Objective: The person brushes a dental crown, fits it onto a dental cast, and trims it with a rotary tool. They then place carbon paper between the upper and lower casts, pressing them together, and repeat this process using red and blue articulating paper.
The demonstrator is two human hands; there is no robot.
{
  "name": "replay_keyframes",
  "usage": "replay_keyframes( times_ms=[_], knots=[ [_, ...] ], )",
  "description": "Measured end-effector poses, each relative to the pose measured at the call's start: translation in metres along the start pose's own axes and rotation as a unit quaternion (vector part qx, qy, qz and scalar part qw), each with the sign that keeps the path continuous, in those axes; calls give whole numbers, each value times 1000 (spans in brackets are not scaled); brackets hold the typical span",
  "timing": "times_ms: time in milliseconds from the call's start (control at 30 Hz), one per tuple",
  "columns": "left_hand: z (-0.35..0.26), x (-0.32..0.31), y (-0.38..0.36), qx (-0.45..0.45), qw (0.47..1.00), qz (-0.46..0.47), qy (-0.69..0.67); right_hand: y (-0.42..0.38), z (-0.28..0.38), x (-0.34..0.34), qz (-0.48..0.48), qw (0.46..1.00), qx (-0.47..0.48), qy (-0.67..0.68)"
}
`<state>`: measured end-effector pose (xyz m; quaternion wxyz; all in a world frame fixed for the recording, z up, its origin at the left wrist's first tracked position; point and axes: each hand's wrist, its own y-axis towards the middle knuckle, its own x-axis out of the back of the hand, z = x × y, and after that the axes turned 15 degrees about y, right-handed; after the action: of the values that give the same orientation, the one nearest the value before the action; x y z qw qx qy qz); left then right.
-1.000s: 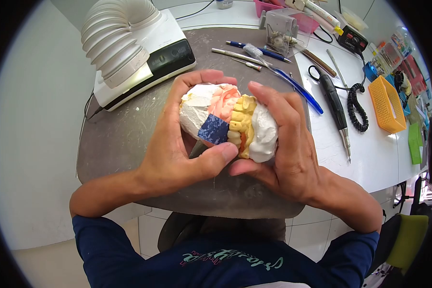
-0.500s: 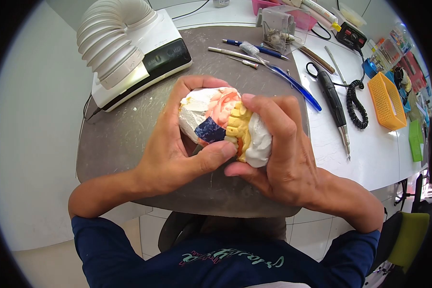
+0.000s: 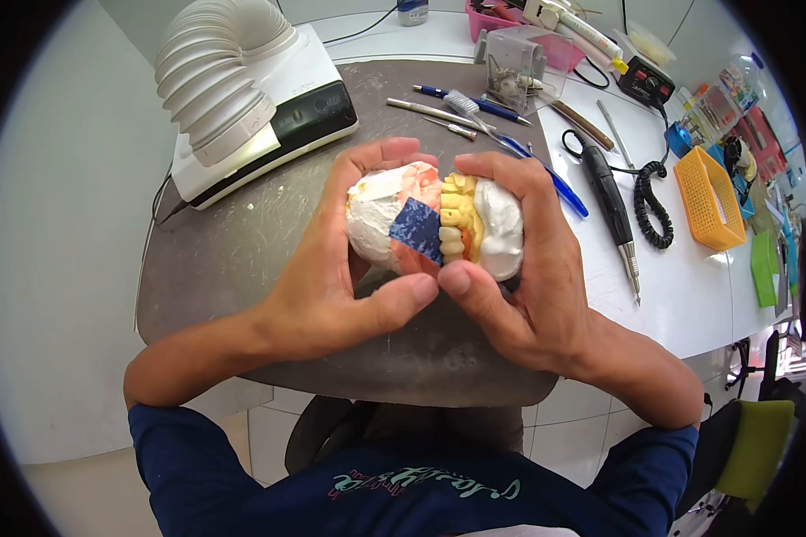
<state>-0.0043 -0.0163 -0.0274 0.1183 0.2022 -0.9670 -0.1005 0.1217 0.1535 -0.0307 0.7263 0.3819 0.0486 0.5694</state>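
Observation:
My left hand point(image 3: 327, 268) is wrapped round a white and pink plaster dental cast point(image 3: 376, 219). A dark blue patterned piece of paper point(image 3: 417, 229) lies over its pink part, by the line where the two casts meet. In my right hand point(image 3: 542, 259) is a yellow cast with teeth point(image 3: 461, 215), backed by white plaster point(image 3: 500, 231). Teeth of the yellow cast face the pink part and touch or nearly touch it. Both thumbs are close together below the meeting line. Fingers behind the casts are partly hidden.
A white unit with a ribbed hose point(image 3: 210, 89) stands at the back left. Pens and a blue-handled brush point(image 3: 555, 183) lie on the grey mat point(image 3: 233, 259). To the right are a black handpiece point(image 3: 609, 192), an orange basket point(image 3: 712, 201) and a green tray point(image 3: 764, 268).
The yellow cast has turned more upright and moved slightly right. My right thumb has come up onto its lower edge, beside my left thumb. The blue paper now sits further right, against the teeth.

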Motion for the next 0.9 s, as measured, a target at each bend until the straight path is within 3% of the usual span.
replay_keyframes(
  times_ms=[200, 267, 500, 600, 667, 767, 800, 900],
  knots=[
    [1, -4, -3, 11, 998, 20, 65, -2, -3, -1, -27, 999, -9, 34],
    [1, -6, -3, -27, 994, 19, 102, -2, -3, -2, -61, 996, -13, 60],
    [4, -8, -3, -41, 994, 30, 93, -2, -3, 1, -59, 992, -26, 108],
    [3, -11, -2, -44, 994, 3, 99, -1, -2, 2, -55, 981, -82, 166],
    [1, -12, -5, -22, 991, 2, 133, -1, -4, 0, -73, 988, -14, 132],
    [2, -9, -4, -34, 988, -2, 148, 4, -6, 3, -59, 992, -18, 114],
    [1, -10, -2, -38, 989, -1, 144, 4, 0, 3, -63, 979, -99, 166],
    [-2, -10, 1, -12, 998, 2, 57, 8, -6, 3, -64, 982, -66, 166]
  ],
)
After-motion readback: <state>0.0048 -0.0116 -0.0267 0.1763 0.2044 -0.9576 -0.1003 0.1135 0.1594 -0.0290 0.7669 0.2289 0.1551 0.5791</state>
